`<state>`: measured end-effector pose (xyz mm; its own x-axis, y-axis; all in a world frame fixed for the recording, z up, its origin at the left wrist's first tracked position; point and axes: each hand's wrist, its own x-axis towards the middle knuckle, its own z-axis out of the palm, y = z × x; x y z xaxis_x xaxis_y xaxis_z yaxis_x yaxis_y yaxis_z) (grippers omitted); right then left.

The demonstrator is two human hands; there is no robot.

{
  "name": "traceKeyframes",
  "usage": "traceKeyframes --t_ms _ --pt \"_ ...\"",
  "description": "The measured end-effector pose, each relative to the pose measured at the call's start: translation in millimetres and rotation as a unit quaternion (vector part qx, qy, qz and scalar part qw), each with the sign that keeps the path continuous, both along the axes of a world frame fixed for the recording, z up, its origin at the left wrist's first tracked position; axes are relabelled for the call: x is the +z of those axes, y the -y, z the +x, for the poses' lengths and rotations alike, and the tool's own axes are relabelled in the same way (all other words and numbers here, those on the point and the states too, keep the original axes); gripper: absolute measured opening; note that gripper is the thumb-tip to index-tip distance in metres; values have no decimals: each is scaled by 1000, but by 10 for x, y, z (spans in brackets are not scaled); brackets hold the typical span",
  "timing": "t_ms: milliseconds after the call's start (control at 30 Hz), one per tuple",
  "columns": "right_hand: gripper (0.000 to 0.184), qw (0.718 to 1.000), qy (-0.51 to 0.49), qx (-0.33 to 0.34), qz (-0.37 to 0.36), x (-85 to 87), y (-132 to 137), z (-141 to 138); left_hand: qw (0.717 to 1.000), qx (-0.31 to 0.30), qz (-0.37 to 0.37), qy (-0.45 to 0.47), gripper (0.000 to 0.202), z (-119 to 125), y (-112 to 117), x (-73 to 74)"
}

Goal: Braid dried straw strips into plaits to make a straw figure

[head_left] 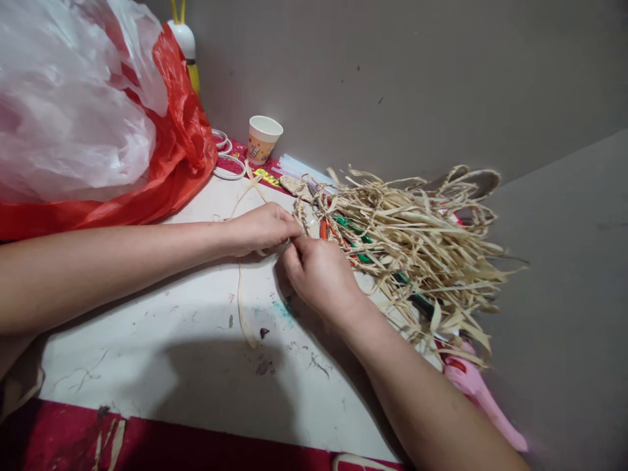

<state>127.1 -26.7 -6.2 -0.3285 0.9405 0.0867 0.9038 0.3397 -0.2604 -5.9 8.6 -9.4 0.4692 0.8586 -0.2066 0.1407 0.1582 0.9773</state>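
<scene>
On the white tabletop (161,340), against the wall: 2 hands meet beside a heap of raffia (417,242). Left hand (260,229) closed, pinching 1 raffia strand (240,294) that trails toward the body. Right hand (321,275) curled, fingertips closed on the same spot, likely to keep it taut. Paper cup (263,139) and red plastic bag (171,157) stand behind.

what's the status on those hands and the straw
Left hand and right hand pinched together on a straw strip. Raffia pile beside right hand, covering scissors.
</scene>
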Motion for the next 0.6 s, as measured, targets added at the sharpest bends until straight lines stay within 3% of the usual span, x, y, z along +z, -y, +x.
traceKeyframes --t_ms 100,167,233,300,333,400,467,533,600 --pt "27 992 118 32 4 82 126 -60 1000 7 -22 -9 30 -1 3 25" --pt "25 986 130 101 -36 193 242 -71 999 12 -37 -15 26 -11 2 52" --pt "30 975 83 184 -95 339 336 -31 999 11 -48 -6 24 -24 -2 77" --pt "36 958 -29 234 -163 484 352 63 998 10 -62 9 25 -39 -10 95" --pt "39 956 -103 219 -167 539 321 125 997 9 -69 17 25 -46 -15 100" --pt "41 957 -255 103 -92 582 185 256 996 6 -83 31 24 -57 -30 102" --pt "35 938 -346 -2 -21 523 -9 365 994 -1 -95 47 22 -65 -44 95" --pt "29 927 -362 -44 -88 388 -193 424 993 -11 -103 61 21 -71 -54 84" --pt "30 904 -377 -46 -195 234 -312 422 992 -19 -103 72 22 -76 -56 76"
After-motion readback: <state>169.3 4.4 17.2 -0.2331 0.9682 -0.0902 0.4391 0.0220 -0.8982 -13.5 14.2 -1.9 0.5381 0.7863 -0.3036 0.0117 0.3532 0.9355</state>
